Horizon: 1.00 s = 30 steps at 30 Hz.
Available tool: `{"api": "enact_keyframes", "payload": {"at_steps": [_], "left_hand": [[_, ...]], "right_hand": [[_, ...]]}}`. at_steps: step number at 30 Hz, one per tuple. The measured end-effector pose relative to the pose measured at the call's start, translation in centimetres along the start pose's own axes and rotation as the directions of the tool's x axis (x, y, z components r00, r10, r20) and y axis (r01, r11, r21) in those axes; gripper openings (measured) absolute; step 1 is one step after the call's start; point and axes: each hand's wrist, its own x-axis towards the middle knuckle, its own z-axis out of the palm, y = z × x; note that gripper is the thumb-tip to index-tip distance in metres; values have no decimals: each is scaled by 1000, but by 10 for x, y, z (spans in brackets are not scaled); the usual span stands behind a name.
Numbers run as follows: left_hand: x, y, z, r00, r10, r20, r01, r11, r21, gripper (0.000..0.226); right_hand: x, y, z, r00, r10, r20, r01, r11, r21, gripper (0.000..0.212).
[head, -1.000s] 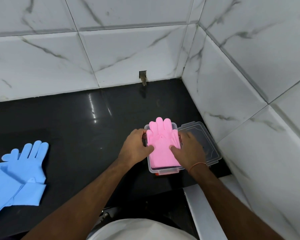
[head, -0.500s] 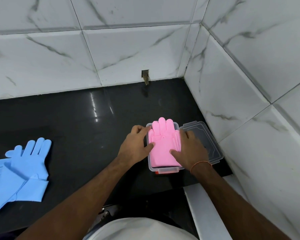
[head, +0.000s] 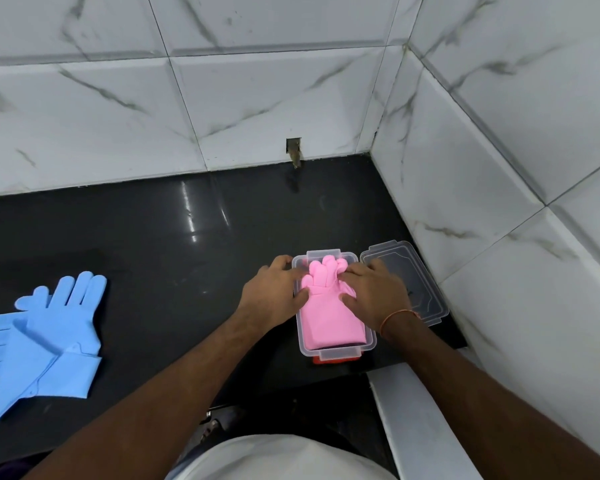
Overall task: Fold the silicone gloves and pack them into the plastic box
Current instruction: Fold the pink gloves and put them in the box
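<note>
**Pink glove pressed into the clear box**

The pink glove point(head: 328, 311) is smooth, matte silicone, lying inside the plastic box point(head: 370, 341), a clear, thin-walled rectangular tub with rounded corners and latch tabs at both short ends. The box stands on a glossy black stone counter point(head: 153, 258), near the corner of white, grey-veined tiled walls point(head: 257, 98). The glove's long axis runs along the box's length: its flat cuff end lies toward the person, its fingers point to the back wall, bunched and curled together at the far end. The left hand point(head: 274, 289) cups the box's left rim, thumb pressing the glove's edge. The right hand point(head: 374, 291) lies on the glove, fingers pinching its bunched fingers. A clear lid point(head: 416, 271) lies flat just beside the box on the right. Well apart on the left, blue gloves point(head: 45, 341) lie flat and overlapped, fingers splayed.
</note>
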Motion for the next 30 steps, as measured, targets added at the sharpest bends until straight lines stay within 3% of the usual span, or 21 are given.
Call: {"api": "enact_keyframes", "payload": {"at_steps": [3,6,9,10,13,19,23,30], "left_hand": [[-4,2,-1,997,20,-69,-17,999,40,63],[-9,3,-4,975,90,-203,-80,995,54,60],[-6,5,-11,917,312,-247,-292,949,114,51],[-3,8,-13,886,404,-226,-382,914,137,48],[16,20,-14,827,555,-86,-537,827,168,45],[51,42,-4,862,497,98,-496,791,358,51],[60,47,5,865,483,133,-489,756,436,47],[72,44,14,866,457,202,-498,760,416,38]], "right_hand": [[0,-4,-2,1000,10,2,-10,999,-50,61],[-14,-12,-10,994,46,-101,-46,999,-6,62],[-37,-27,-8,964,23,-264,4,995,102,59],[-43,-33,-5,966,18,-260,19,990,141,58],[-46,-51,-1,998,30,-52,-19,978,209,65],[-31,-62,7,977,65,205,-94,986,137,80],[-23,-57,11,955,74,286,-130,974,183,78],[-17,-55,25,956,52,289,-126,962,244,77]]}}
